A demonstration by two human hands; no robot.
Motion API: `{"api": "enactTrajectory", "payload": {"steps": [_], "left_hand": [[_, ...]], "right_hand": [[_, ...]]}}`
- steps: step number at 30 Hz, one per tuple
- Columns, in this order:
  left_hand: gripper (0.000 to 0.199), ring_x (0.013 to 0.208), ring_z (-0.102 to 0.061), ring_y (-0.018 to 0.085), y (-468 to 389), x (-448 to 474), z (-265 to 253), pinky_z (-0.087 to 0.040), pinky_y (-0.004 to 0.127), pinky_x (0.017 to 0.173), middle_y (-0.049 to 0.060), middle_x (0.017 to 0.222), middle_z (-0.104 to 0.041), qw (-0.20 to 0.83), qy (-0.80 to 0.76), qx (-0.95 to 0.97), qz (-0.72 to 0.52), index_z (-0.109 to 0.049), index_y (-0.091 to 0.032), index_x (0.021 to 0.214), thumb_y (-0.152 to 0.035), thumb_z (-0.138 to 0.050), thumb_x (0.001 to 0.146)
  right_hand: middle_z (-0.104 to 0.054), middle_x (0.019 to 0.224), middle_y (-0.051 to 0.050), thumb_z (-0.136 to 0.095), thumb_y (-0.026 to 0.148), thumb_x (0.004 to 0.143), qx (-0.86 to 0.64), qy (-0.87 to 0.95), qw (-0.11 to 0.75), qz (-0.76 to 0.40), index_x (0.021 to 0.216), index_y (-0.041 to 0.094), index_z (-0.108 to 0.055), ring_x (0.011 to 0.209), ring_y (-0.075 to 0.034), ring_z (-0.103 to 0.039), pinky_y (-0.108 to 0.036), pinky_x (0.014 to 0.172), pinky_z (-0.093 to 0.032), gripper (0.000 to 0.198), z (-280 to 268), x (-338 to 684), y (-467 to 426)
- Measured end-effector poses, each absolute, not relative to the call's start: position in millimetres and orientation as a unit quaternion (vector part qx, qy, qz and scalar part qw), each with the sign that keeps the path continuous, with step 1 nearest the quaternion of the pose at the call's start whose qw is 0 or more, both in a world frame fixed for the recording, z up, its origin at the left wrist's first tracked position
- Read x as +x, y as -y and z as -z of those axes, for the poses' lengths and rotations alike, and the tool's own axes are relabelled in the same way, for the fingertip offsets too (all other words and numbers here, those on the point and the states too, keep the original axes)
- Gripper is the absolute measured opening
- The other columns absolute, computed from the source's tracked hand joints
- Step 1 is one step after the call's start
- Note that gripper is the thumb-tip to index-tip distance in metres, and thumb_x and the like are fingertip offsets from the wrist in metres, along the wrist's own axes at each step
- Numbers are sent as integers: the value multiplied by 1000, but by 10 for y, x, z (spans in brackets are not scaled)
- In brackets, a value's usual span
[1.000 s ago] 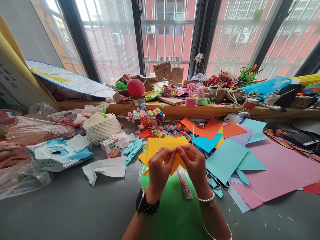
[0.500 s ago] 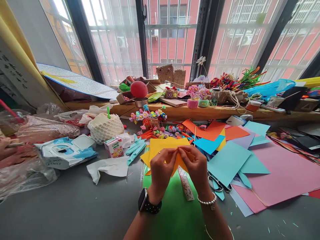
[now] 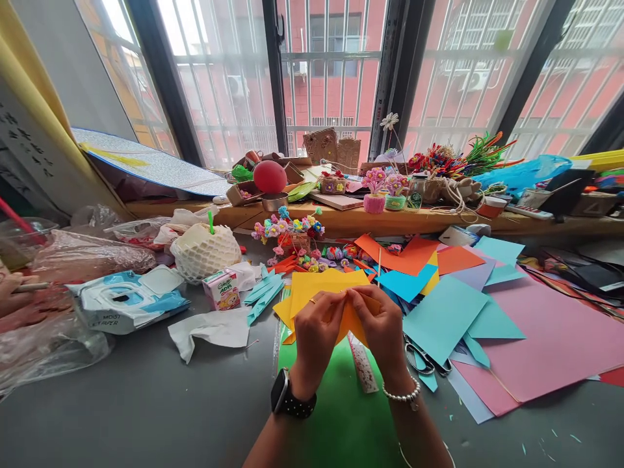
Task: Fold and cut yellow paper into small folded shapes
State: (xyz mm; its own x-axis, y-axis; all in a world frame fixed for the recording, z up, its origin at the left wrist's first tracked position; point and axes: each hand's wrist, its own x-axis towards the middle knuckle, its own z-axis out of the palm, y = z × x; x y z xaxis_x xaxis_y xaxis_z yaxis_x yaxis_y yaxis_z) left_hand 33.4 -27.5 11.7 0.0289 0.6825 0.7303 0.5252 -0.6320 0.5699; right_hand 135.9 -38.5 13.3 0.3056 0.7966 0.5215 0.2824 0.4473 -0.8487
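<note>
My left hand (image 3: 318,338), with a watch on its wrist, pinches the edge of a piece of yellow-orange paper (image 3: 351,324). Opposite it, my right hand (image 3: 381,328), wearing a beaded bracelet, pinches the same paper, and the fingertips of both hands nearly meet. The paper hangs partly hidden behind my fingers. Behind it lie more yellow sheets (image 3: 305,286). Below my hands is a green mat (image 3: 336,416), with a patterned ruler (image 3: 363,365) on it between my wrists.
Scissors (image 3: 420,359) lie right of my right hand, by turquoise sheets (image 3: 446,315) and a large pink sheet (image 3: 560,331). A white tissue (image 3: 214,330), small carton (image 3: 221,290) and wipes pack (image 3: 127,296) are on the left. At the far left edge, another person's hand (image 3: 8,286) shows.
Both hands keep their pinch on the yellow-orange paper, with only a very slight shift of the fingers. The view has moved a little; the things on the table stay put.
</note>
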Motion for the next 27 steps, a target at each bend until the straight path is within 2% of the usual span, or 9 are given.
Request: {"api": "enactTrajectory", "payload": {"steps": [6, 9, 14, 19, 22, 27], "left_hand": [[10, 65, -57, 11, 303, 333, -144, -44, 21, 61, 1, 67, -62, 82, -417, 712, -559, -60, -19, 72, -21, -50, 75], [10, 65, -58, 11, 295, 321, -174, -44, 22, 61, 0, 67, -63, 119, -426, 705, -554, -60, -19, 70, -24, -52, 73], [15, 69, -60, 15, 200, 242, -207, -46, 24, 65, 2, 72, -65, 316, -432, 642, -548, -62, -17, 71, -31, -60, 66], [30, 75, -60, 16, 132, 191, -145, -47, 24, 62, 4, 84, -64, 492, -405, 532, -557, -60, -16, 84, -32, -65, 59], [37, 73, -60, 15, 123, 199, -92, -46, 22, 60, 3, 82, -63, 551, -388, 478, -563, -55, -17, 92, -30, -66, 59], [42, 63, -59, 13, 118, 231, -50, -45, 22, 57, 2, 74, -62, 598, -378, 423, -566, -50, -17, 92, -29, -68, 56]], "right_hand": [[-62, 74, -4, -53, 32, 72, -480, 533, 653, -242, 73, 17, -60, 70, -16, -57, -27, 64, -47, 17, -138, 1348, 384], [-63, 74, -4, -55, 33, 70, -468, 526, 656, -272, 72, 17, -62, 69, -16, -58, -27, 63, -48, 17, -129, 1387, 363], [-65, 76, -4, -60, 36, 65, -458, 516, 632, -353, 76, 16, -63, 69, -17, -59, -25, 59, -48, 22, -115, 1498, 332], [-65, 74, -6, -62, 40, 62, -483, 485, 594, -423, 79, 14, -63, 62, -18, -59, -25, 51, -46, 31, -77, 1563, 311], [-65, 74, -5, -65, 38, 60, -477, 453, 586, -474, 79, 14, -63, 62, -18, -59, -24, 51, -46, 31, -44, 1562, 292], [-67, 77, -4, -67, 34, 58, -425, 373, 583, -583, 79, 15, -62, 66, -19, -61, -29, 60, -48, 29, -26, 1537, 274]]}}
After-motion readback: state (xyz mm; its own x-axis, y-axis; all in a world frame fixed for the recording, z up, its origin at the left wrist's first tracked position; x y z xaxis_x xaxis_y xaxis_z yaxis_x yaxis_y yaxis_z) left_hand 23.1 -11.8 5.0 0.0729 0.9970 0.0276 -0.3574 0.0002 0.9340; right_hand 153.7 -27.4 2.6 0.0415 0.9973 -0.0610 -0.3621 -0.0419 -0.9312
